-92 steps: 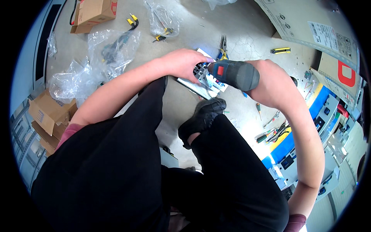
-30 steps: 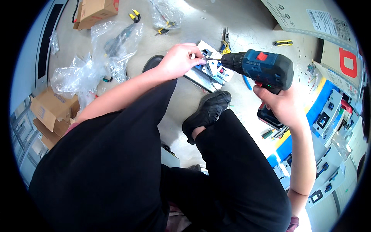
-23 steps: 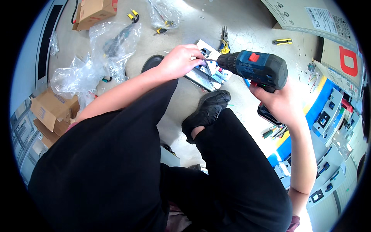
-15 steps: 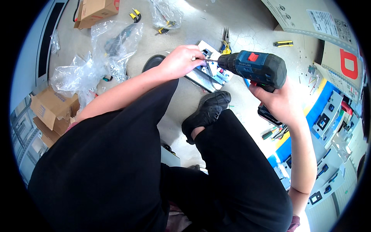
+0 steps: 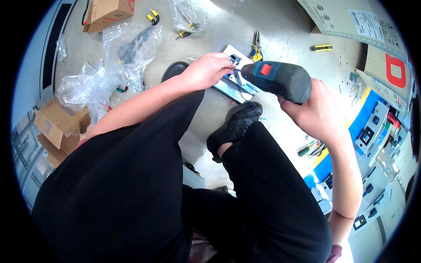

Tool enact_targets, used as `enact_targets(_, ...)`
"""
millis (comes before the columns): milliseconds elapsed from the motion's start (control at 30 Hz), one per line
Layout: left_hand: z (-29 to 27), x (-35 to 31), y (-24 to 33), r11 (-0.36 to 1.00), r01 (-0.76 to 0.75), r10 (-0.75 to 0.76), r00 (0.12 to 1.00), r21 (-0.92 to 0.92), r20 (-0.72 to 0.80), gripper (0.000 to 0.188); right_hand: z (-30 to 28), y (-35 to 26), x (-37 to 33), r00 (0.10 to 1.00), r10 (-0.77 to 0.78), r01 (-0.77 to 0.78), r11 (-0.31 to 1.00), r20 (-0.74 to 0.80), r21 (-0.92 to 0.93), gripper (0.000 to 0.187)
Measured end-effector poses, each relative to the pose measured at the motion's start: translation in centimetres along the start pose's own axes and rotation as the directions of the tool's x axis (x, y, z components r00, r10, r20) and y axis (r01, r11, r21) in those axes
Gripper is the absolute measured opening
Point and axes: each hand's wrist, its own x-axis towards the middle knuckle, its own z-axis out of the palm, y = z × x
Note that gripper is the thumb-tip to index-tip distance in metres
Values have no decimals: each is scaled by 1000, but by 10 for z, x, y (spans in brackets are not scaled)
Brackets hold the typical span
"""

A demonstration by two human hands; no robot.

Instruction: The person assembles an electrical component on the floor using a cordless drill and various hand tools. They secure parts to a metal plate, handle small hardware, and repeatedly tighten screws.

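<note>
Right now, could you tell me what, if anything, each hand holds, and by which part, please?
The right hand holds the drill by its handle; the left hand is at the bit, but its hold cannot be told.

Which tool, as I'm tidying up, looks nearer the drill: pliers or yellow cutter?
The long-nosed pliers, just beyond the drill; the yellow cutter lies farther off, to the right.

The drill (image 5: 278, 82), dark blue and black with a red switch (image 5: 266, 69), points its thin bit (image 5: 237, 69) just past nine o'clock. Its tip reaches over the white panel (image 5: 239, 80), partly hidden at one o'clock, carrying black and blue parts.
</note>
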Motion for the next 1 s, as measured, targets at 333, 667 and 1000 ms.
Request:
enact_targets(333, -5, 6, -13, 997, -79, 79, 996, 0, 42, 14, -3, -18, 18, 998, -54, 56, 989, 16, -139, 27)
enact_targets(667, -5, 5, -13, 996, -84, 85, 996, -38, 22, 15, -9, -19, 24, 1000, -15, 15, 975, -2, -221, 26)
enact_targets(1000, -9, 2, -1, 999, -31, 31, 999, 10, 38, 15, -11, -28, 20, 999, -39, 35, 963, -11, -269, 26)
